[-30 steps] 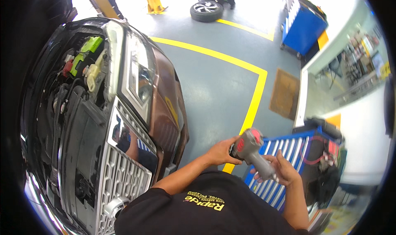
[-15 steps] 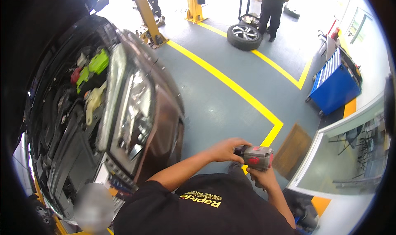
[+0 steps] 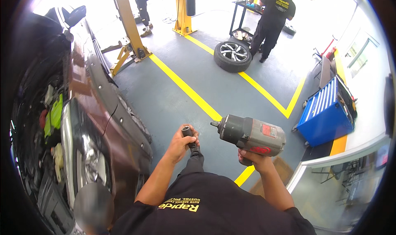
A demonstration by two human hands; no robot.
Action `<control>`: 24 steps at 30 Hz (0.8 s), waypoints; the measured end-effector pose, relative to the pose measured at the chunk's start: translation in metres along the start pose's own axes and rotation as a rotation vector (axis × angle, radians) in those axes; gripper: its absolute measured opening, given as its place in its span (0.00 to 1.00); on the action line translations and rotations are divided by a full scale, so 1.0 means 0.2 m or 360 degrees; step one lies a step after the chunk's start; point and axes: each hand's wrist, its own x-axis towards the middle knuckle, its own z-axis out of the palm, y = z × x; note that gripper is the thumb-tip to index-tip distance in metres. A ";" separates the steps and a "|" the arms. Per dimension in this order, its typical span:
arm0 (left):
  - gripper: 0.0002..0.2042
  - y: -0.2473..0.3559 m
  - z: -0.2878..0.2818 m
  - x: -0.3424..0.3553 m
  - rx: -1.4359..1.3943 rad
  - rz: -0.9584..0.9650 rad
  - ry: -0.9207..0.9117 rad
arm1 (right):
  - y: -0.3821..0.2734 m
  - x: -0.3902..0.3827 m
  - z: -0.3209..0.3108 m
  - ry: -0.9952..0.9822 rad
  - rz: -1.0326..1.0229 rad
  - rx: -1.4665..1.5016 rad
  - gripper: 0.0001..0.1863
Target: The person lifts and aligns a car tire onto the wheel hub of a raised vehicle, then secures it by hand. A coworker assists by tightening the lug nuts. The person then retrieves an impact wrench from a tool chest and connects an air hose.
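My left hand [image 3: 179, 146] is closed around a dark impact socket [image 3: 187, 132], its open end tilted up. My right hand [image 3: 256, 158] grips the handle of a grey and black impact wrench [image 3: 252, 136] with red markings. The wrench lies roughly level, and its bare square drive points left, toward the socket. A gap separates the socket from the drive. Beneath my hands one dark-trousered leg [image 3: 194, 162] of mine shows. To the left stands a maroon car [image 3: 123, 148] with its engine bay exposed.
A wheel with its tyre [image 3: 233, 56] lies on the grey floor ahead, beside a person [image 3: 272, 20] at a black cart. Yellow lift posts [image 3: 130, 24] stand at the far left. A blue tool cabinet [image 3: 324, 115] and a glass-panelled partition [image 3: 350, 173] are on the right.
My hands have moved apart; my left hand now shows the socket, away from the wrench. The wrench is raised closer, its drive now visible. The view has shifted forward along the car.
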 end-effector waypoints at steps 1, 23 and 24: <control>0.17 0.07 -0.04 0.12 0.0139 0.0050 -0.0035 | 0.02 0.15 -0.02 -0.0012 -0.0007 -0.0011 0.11; 0.19 1.14 -0.22 1.24 0.1208 0.0577 0.0507 | -0.45 2.50 -0.02 -0.1310 -0.0590 -0.0678 0.25; 0.19 1.13 -0.21 1.21 0.1207 0.0608 0.0621 | -0.48 2.60 0.00 -0.1452 -0.0602 -0.0721 0.26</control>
